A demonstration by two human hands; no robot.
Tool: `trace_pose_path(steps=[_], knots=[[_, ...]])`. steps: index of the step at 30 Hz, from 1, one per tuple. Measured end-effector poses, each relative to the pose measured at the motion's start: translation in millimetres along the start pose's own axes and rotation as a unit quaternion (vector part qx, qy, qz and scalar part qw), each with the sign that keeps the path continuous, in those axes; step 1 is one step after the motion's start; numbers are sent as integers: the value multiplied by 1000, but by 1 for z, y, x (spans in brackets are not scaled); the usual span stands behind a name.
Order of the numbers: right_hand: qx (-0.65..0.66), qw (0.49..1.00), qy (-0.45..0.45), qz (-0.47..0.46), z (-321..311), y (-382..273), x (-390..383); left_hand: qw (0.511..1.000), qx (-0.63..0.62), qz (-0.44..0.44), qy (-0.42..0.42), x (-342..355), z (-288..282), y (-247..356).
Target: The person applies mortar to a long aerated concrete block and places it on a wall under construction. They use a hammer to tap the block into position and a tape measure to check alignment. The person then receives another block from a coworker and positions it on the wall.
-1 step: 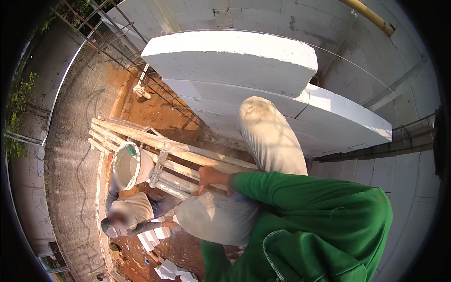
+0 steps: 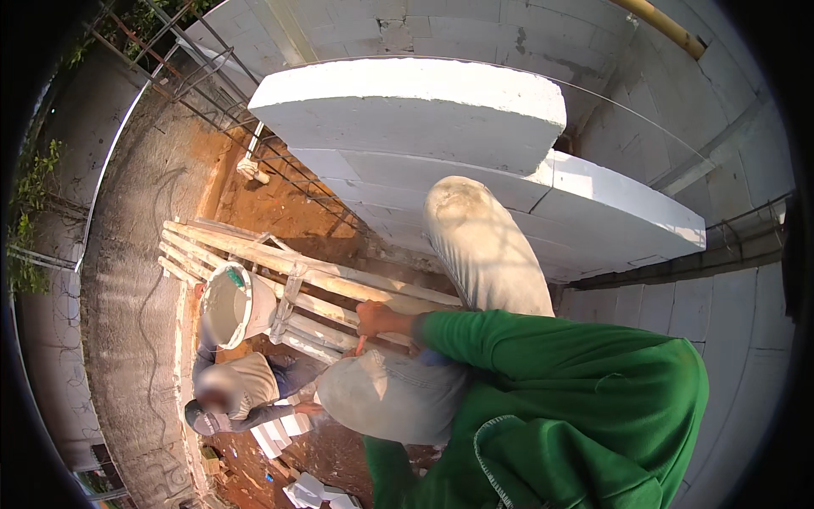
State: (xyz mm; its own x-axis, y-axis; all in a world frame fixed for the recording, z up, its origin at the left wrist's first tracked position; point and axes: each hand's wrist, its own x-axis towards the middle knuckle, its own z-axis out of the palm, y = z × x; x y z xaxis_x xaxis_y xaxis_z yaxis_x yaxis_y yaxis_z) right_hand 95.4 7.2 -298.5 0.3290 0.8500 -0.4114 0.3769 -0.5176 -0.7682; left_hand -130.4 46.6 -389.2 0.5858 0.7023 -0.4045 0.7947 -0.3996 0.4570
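Observation:
My right hand [image 2: 373,318], at the end of a green sleeve, is closed in a fist beside my knee, over the scaffold of pale wooden poles [image 2: 297,254]. A short orange piece [image 2: 361,344] shows just below the fist; I cannot make out what it is. My left forearm [image 2: 387,471] runs down behind my lower knee [image 2: 381,399], and the left hand is hidden. On the poles stands a bucket [image 2: 259,307] holding grey mix, with a green object [image 2: 235,277] at its rim.
A wall of white blocks [image 2: 415,123] rises beside my upper knee [image 2: 483,237]. Below the scaffold a co-worker [image 2: 242,386] in a cap reaches one arm up by the bucket. White blocks [image 2: 273,434] lie on the soil. A rebar cage [image 2: 195,81] stands at the far left.
The view has shifted very slightly, and the wall and bucket sit a little differently in it. My right fist stays closed in the same place.

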Motion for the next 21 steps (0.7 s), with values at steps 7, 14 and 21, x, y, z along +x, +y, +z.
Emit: trace_pose_path(steps=[7, 14, 21], knots=[[166, 975, 147, -18, -73, -57, 26, 958, -68, 130, 246, 1, -152, 110], [221, 894, 159, -355, -138, -178, -31, 743, -561, 321, 175, 17, -320, 241], [206, 893, 197, -349, -295, -175, -166, 795, -186, 551, 174, -6, -388, 400]])
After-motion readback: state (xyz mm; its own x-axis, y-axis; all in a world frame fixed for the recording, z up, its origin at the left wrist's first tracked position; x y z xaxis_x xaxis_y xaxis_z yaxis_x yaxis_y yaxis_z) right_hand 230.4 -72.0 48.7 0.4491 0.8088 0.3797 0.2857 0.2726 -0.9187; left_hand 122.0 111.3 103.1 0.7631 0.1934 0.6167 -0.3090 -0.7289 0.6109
